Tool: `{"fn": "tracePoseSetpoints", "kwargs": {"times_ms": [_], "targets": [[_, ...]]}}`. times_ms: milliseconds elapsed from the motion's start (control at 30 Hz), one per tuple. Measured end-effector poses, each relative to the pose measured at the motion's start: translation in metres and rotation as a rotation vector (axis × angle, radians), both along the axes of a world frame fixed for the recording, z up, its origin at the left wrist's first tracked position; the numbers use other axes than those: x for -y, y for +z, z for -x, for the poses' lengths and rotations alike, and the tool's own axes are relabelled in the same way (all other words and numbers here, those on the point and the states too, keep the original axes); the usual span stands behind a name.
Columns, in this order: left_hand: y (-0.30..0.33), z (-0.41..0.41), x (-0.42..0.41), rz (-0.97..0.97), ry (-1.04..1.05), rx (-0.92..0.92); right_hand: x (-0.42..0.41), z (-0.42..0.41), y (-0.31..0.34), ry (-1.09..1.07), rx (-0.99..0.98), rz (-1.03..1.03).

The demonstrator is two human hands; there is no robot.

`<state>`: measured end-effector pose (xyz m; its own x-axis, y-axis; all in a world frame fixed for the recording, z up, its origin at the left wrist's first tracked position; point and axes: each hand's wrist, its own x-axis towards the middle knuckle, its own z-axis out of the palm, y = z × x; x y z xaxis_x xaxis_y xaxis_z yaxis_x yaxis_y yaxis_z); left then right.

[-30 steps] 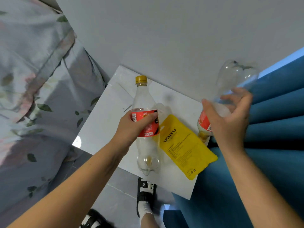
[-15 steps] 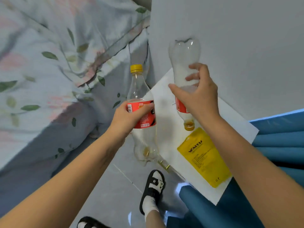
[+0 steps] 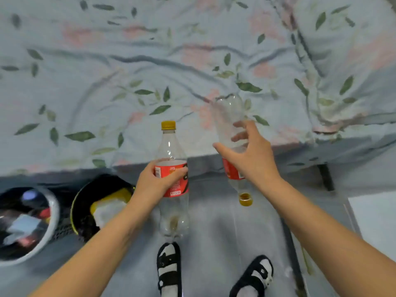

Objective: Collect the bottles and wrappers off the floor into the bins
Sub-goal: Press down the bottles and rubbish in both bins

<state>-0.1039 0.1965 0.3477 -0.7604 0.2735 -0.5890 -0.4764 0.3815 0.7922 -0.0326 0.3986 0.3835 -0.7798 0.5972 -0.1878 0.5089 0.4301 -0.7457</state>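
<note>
Standing nearest the camera are two feet in black-and-white sandals, the left sandal (image 3: 169, 267) and the right sandal (image 3: 256, 275), both on the grey floor (image 3: 214, 232).

Two bare forearms reach forward above the floor. Two clear plastic bottles are in view, one per hand, both off the floor.

1. The left hand (image 3: 156, 181) grips the upright bottle (image 3: 172, 211) with fingers and thumb curled round its red label. The yellow cap points up and away; the base hangs above the left sandal. A small amount of amber liquid sits at the base.
2. The right hand (image 3: 252, 159) holds the inverted bottle (image 3: 229, 121) round its middle, thumb on the near-left side, fingers spread across the clear wall. The yellow cap points down; the base points up. Its red label shows just below the thumb.

The two bottles are near each other but apart.

Two bins stand at the left, side by side against the bed edge. The black bin (image 3: 78, 202) holds a yellow and white wrapper. The grey bin (image 3: 53, 215), at the frame edge, holds mixed blurred items; a count cannot be given.

A white board (image 3: 375, 215) lies at the right edge.

Farthest is one bed sheet (image 3: 128, 71), pale with leaf and flower print, filling the upper half.
</note>
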Motion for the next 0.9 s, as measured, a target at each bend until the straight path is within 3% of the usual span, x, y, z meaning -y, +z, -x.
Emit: {"fn": "tracePoseSetpoints", "kwargs": {"times_ms": [267, 433, 700, 900], "targets": [[-0.018, 0.052, 0.281, 0.123, 0.553, 0.044, 0.248, 0.156, -0.027, 0.437, -0.032, 0.094], [-0.030, 0.053, 0.395, 0.210, 0.856, 0.035, 0.359, 0.191, -0.050, 0.522, -0.012, 0.187], [-0.063, 0.073, 0.481, 0.214, 1.206, 0.042, 0.469, 0.228, -0.095, 0.588, 0.079, 0.292], [-0.125, 0.103, 0.502, 0.244, 1.162, 0.067, 0.529, 0.253, -0.159, 0.673, 0.152, 0.231]]}}
